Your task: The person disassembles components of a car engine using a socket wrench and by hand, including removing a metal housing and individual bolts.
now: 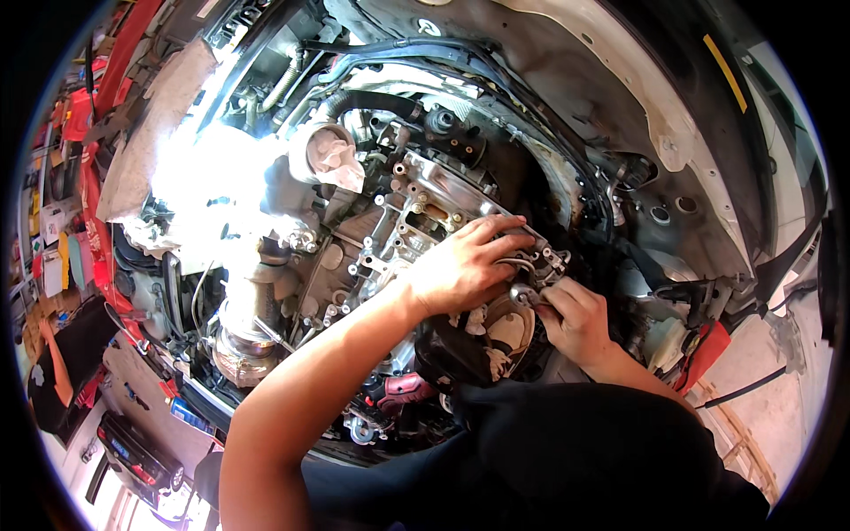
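My left hand (pixel 469 265) lies across the end of an opened engine's cylinder head (pixel 434 208), fingers stretched out over its edge. Just below those fingertips, my right hand (pixel 577 320) is closed, its fingers curled at a metal part with a round end (pixel 524 295), possibly a ratchet head. Most of what it grips is hidden by the fingers. Beneath both hands sits a round opening (pixel 509 329) with crumpled, pale material around it. A red-and-black handled tool (pixel 403 389) lies in the engine bay under my left forearm.
White material plugs a wide pipe (pixel 332 155) beyond the engine. Strong glare washes out the left side of the bay. Hoses and a wiring bundle (pixel 416 49) run along the far side. At far left a person's arm (pixel 57 363) shows near a dark car (pixel 137 456).
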Motion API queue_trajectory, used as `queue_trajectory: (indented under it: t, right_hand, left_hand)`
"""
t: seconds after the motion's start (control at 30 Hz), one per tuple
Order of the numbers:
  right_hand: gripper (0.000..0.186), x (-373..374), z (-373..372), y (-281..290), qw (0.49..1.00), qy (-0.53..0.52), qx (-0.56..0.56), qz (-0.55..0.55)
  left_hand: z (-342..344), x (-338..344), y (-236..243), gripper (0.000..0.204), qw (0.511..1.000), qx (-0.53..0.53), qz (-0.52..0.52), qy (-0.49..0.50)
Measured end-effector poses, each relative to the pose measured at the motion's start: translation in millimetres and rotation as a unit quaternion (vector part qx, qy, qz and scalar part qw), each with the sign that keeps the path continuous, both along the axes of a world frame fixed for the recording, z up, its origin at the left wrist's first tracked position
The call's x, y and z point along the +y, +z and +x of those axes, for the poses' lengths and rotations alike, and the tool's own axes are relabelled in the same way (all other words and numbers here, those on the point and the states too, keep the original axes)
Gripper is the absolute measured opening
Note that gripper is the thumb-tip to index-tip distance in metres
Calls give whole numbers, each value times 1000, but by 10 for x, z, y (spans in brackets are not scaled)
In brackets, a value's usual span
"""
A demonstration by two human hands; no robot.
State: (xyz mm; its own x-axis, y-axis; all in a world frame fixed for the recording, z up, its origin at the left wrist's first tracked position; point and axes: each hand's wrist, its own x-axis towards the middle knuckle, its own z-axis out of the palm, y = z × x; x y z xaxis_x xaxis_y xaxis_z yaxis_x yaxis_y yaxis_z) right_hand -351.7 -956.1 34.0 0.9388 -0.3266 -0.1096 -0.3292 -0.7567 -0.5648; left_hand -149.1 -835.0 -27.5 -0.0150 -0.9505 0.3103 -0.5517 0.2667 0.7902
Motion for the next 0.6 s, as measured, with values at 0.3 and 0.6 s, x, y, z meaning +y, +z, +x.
queue_trajectory:
  t: [0.3,0.6]
  right_hand:
    - [16,134,-58,-22,989,-90,-36,111]
    - [16,227,-162,-170,982,-110,-18,152]
  left_hand:
    - [-20,22,-43,14,998,-50,-29,21]
    - [-13,92,-89,16,1000,-19,-17,16]
